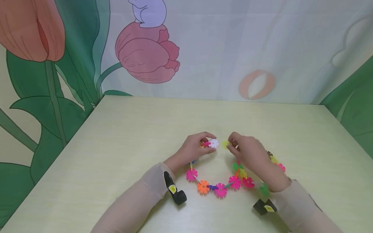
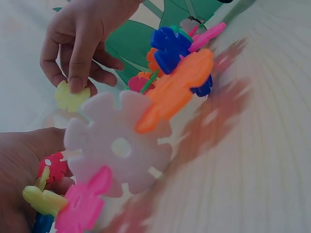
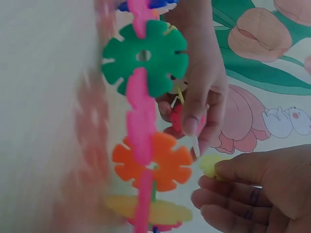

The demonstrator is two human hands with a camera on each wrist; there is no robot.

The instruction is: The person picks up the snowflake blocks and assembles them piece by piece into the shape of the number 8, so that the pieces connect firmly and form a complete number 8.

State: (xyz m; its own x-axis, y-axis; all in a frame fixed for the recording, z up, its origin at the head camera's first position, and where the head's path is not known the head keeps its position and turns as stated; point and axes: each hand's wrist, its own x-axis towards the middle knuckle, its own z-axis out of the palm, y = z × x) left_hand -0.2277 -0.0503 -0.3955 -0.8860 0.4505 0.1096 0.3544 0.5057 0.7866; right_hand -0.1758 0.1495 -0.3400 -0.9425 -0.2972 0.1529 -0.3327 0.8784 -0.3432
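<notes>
My left hand [image 1: 190, 147] grips the end of a chain of notched plastic flower discs, with a pink disc [image 1: 206, 144] and a white disc [image 1: 214, 143] between thumb and fingers. Facing it, my right hand [image 1: 252, 150] pinches a loose yellow disc [image 1: 225, 144] by its edge. A small gap separates the yellow disc from the white one. The linked chain hangs and curves below both hands, including an orange disc [image 1: 203, 187] and a pink disc [image 1: 220, 190]. In the right wrist view, a green disc [image 3: 165, 53] of the chain partly covers my left hand [image 3: 201, 82].
More linked discs, among them a green disc [image 1: 264, 189], lie beneath and beyond my right forearm. Each wrist wears a black strap [image 1: 176, 194]. The pale wooden table [image 1: 140, 123] runs back to a curtain [image 1: 209, 48] printed with flowers.
</notes>
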